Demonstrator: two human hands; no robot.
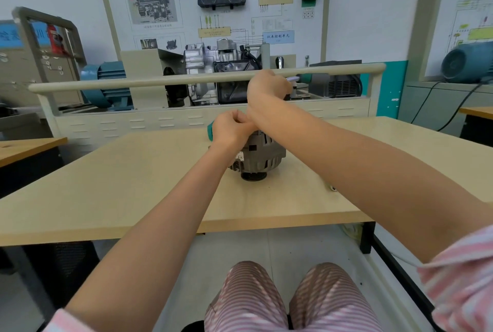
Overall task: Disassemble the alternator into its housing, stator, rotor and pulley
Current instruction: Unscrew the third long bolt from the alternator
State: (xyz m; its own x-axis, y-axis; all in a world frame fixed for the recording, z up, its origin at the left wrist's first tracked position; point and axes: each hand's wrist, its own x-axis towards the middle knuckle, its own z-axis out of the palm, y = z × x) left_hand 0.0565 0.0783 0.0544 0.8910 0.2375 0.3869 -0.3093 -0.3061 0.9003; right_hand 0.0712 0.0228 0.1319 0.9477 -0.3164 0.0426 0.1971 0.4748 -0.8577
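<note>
Table [133,185] edge nearest; small ring-like bit [333,188] lies at right, identity unclear. Alternator [262,157] stands mid-table, pulley [253,177] toward viewer, still whole. Left hand [232,129] curled on alternator top beside green handle [210,131], likely steadying. Right hand [268,86] raised behind, clamped on green-handled tool [302,78], seemingly for leverage. Training rig [218,70] farthest.

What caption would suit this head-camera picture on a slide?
Seated person steadies an alternator on a table with the left hand while the right hand holds a green-handled tool.
</note>
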